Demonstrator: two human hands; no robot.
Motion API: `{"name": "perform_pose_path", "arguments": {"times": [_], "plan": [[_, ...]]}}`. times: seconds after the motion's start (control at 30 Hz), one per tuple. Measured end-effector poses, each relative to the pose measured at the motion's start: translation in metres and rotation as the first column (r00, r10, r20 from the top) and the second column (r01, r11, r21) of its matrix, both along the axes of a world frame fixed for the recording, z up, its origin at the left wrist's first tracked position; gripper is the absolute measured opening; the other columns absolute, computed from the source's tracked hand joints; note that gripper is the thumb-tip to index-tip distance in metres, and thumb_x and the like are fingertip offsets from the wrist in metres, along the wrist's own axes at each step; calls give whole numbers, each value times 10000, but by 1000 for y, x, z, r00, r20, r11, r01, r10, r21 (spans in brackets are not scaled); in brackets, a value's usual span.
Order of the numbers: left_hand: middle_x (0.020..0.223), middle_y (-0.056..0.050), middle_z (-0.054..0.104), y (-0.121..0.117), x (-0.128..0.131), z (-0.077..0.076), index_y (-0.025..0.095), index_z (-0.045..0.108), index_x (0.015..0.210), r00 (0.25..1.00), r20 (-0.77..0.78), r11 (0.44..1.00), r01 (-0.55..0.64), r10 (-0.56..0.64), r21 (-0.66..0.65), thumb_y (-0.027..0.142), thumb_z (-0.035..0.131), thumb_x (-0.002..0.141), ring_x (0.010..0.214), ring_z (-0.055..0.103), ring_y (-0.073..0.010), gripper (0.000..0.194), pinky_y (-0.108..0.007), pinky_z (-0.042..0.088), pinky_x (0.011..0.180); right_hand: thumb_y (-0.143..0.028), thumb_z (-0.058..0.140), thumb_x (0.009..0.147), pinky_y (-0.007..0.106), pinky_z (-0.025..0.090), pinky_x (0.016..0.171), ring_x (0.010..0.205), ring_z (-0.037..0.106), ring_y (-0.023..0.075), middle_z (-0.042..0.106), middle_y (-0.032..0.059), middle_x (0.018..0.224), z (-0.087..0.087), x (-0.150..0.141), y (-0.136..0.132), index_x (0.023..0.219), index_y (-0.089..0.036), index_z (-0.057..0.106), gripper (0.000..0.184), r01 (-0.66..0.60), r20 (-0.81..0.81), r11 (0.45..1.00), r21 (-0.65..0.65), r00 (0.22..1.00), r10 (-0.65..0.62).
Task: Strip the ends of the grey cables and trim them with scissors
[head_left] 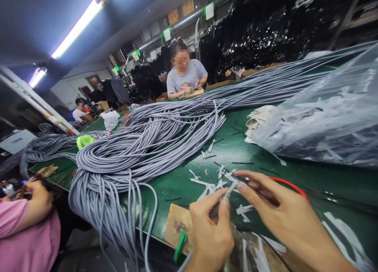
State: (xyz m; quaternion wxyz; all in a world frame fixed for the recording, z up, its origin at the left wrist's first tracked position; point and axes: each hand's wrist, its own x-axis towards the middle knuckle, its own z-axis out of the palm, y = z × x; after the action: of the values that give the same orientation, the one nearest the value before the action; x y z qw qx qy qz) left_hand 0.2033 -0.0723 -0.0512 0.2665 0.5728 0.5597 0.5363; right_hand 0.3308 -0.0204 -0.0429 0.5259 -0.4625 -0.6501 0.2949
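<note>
My left hand [211, 228] is closed around a grey cable, its thumb and forefinger pinching it close to the end. The cable's pale, whitish end [232, 190] sticks out past those fingers. My right hand [280, 207] has its thumb and forefinger closed at that end. Something dark shows along the right fingers, but I cannot make out what it is. A red curved handle [291, 184] shows just behind the right hand. White scraps of wrapping [206, 184] and short black strips [242, 163] lie on the green tabletop [174, 185] around both hands.
A large heap of grey cables [141, 142] spreads over the left and back of the table. On the right is a clear plastic bag [327, 122] of white scraps beside a beige cloth [260, 120]. A wooden block [174, 220] sits near my left hand. Other people work opposite and at left.
</note>
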Motion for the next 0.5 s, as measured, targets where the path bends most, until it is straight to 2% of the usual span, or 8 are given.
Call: {"name": "perform_pose_path", "arguments": {"times": [0.07, 0.13, 0.2, 0.37, 0.5], "plan": [[946, -105, 758, 0, -1, 0, 145, 740, 1033, 999, 26, 1000, -25, 24, 16, 235, 484, 915, 864, 702, -214, 297, -261, 551, 786, -537, 511, 845, 234, 525, 475, 565, 683, 173, 728, 30, 699, -3, 2, -1, 882, -231, 718, 371, 62, 161, 976, 207, 982, -97], [953, -92, 760, 0, -1, -1, 158, 737, 1047, 998, 35, 999, -45, 44, 16, 219, 478, 917, 900, 702, -211, 297, -262, 549, 825, -434, 461, 908, 252, 547, 568, 648, 708, 182, 750, 29, 766, -8, 3, -3, 828, -242, 716, 330, 15, 288, 926, 377, 949, -132], [962, -82, 761, -1, -1, -2, 173, 736, 1053, 998, 23, 998, -54, 54, 17, 204, 470, 917, 897, 705, -202, 301, -259, 548, 838, -358, 427, 939, 254, 542, 588, 640, 708, 174, 751, 25, 748, -11, 2, -7, 779, -238, 711, 348, -49, 371, 885, 463, 917, -144], [993, -83, 757, -2, -2, -5, 179, 738, 1052, 997, -12, 996, -76, 77, 41, 182, 482, 907, 876, 713, -200, 294, -264, 553, 840, -334, 384, 964, 237, 503, 505, 580, 697, 159, 746, 28, 710, -11, 1, -12, 723, -225, 689, 403, -92, 452, 861, 501, 876, -169], [975, -90, 759, -3, -2, -4, 181, 737, 1048, 998, -29, 997, -46, 47, 63, 174, 486, 905, 871, 714, -203, 289, -255, 558, 809, -335, 410, 954, 219, 499, 508, 553, 683, 147, 732, 16, 679, -6, 1, -10, 709, -215, 674, 379, -91, 410, 874, 477, 903, -130]]}}
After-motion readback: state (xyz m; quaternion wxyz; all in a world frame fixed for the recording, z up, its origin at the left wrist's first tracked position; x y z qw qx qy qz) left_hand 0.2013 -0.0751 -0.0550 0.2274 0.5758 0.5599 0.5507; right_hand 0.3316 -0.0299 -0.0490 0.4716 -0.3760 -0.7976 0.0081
